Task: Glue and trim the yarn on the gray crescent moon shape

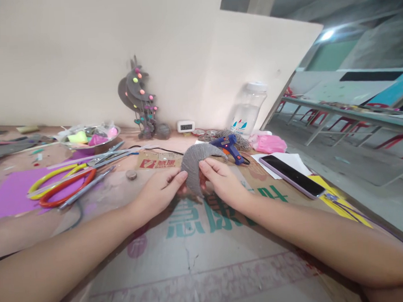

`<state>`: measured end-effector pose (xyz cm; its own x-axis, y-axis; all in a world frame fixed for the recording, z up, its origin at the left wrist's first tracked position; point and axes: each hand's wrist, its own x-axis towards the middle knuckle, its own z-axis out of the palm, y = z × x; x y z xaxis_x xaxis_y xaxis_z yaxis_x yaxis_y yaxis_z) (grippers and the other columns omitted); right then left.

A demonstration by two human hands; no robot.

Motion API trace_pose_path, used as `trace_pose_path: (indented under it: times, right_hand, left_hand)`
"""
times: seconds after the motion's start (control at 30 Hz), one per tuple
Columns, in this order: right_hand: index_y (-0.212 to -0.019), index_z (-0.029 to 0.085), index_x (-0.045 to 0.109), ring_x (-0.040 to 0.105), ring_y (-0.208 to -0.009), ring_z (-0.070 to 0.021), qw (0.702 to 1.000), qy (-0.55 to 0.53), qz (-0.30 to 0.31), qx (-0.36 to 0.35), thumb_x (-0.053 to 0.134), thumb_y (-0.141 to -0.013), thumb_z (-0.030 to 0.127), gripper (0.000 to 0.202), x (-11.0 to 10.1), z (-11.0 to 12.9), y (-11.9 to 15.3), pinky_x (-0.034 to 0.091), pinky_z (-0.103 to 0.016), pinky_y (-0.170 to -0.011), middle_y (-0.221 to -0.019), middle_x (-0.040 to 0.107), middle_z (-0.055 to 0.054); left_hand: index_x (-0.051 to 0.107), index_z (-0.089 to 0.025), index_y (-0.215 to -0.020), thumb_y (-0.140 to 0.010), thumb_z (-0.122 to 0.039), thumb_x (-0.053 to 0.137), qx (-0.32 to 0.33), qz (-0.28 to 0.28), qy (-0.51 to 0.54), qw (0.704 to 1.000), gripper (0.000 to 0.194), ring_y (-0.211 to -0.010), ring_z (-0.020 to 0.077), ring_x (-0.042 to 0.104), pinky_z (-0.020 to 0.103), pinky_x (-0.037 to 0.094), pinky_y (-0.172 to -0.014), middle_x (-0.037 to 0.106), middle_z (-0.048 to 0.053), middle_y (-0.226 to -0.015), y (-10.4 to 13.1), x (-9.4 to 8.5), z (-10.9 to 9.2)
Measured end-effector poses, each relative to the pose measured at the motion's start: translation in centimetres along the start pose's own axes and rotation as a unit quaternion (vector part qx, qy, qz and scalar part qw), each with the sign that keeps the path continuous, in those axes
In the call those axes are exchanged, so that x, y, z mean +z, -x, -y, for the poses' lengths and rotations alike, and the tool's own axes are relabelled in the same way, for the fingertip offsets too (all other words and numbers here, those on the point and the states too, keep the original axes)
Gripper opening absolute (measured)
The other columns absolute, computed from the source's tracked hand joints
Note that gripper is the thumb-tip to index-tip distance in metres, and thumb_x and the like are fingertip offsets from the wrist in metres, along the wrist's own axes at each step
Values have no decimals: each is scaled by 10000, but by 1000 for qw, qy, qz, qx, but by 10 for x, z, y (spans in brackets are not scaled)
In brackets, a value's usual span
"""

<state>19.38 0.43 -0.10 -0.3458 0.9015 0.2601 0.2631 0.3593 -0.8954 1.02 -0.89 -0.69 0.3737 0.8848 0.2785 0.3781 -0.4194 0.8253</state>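
A grey crescent wrapped in yarn [193,167] is held up above the printed cardboard [206,250]. My left hand [166,184] pinches its left edge, thumb on the front face. On the inner curve, my right hand [219,179] grips it with thumb and fingers; some fingertips are hidden behind it. Just beyond the crescent's right tip lies a blue glue gun [231,147]. Behind it against the wall stands a grey moon-shaped ornament [136,98] with coloured pompoms and hanging strands.
Left lie scissors with yellow and red handles [68,185], purple felt [12,192] and a bowl of coloured bits [89,139]. A small clock [186,126], a water bottle [248,110] and a pink bundle [270,143] stand behind. Right is a phone [292,175] near the table edge.
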Motion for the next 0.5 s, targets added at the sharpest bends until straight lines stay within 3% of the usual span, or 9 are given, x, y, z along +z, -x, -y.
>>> trace_pose_path:
  times: [0.23,0.5]
  right_hand:
    - [-706,203,480,469,-562,-117,991,-124,41,-7,496,-889,491,342,0,-8,-4,406,-263,-589,-609,500,28]
    - [-710,200,484,507,-560,-108,997,-63,34,8,478,-917,425,306,1,-2,-1,409,-245,-579,-597,519,36]
  left_hand:
    - [623,-209,-754,-942,-422,387,-8,-10,57,998,370,-669,183,590,277,438,-646,645,14,-698,-2,3,11]
    - [565,-202,-711,-940,-403,402,-17,-44,22,999,346,-644,170,565,268,417,-625,594,-7,-652,-2,1,6]
